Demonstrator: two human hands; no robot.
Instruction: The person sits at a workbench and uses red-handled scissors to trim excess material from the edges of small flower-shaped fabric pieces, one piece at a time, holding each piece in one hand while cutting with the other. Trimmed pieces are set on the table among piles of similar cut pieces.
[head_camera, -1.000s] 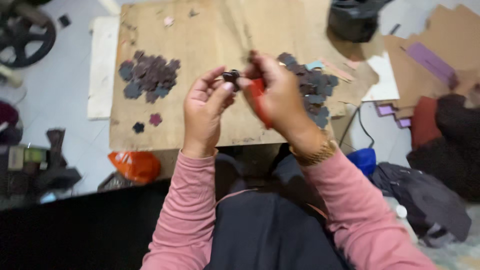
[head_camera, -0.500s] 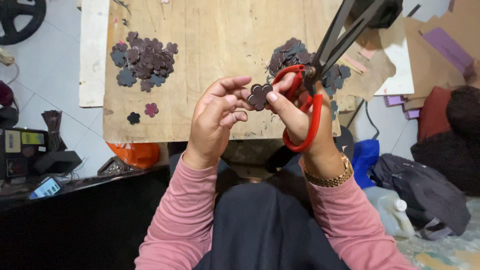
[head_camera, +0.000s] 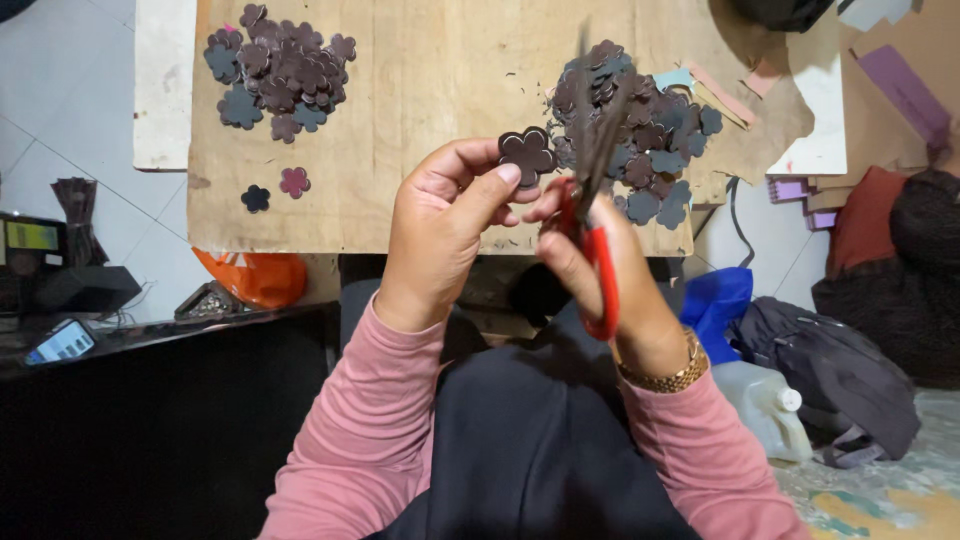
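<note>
My left hand (head_camera: 445, 225) pinches a dark brown flower-shaped cutout (head_camera: 527, 153) between thumb and forefinger, holding it up over a wooden board (head_camera: 430, 90). My right hand (head_camera: 600, 280) grips red-handled scissors (head_camera: 592, 200), blades pointing up beside the cutout and blurred. Just behind the scissors a pile of dark flower cutouts (head_camera: 645, 130) lies on the board's right side. A second pile (head_camera: 280, 70) sits at the board's far left, with two single flowers (head_camera: 275, 190) below it.
Cardboard and purple sheets (head_camera: 890, 80) lie at the right. An orange bag (head_camera: 255, 275) sits under the board, a blue bag (head_camera: 720, 300), a dark backpack (head_camera: 830, 370) and a plastic jug (head_camera: 765, 405) at the right. A phone (head_camera: 60, 342) lies at left.
Both hands have moved together with the cutout. The scissors, wide open half a second ago, now stand upright with blades nearly together beside the flower.
</note>
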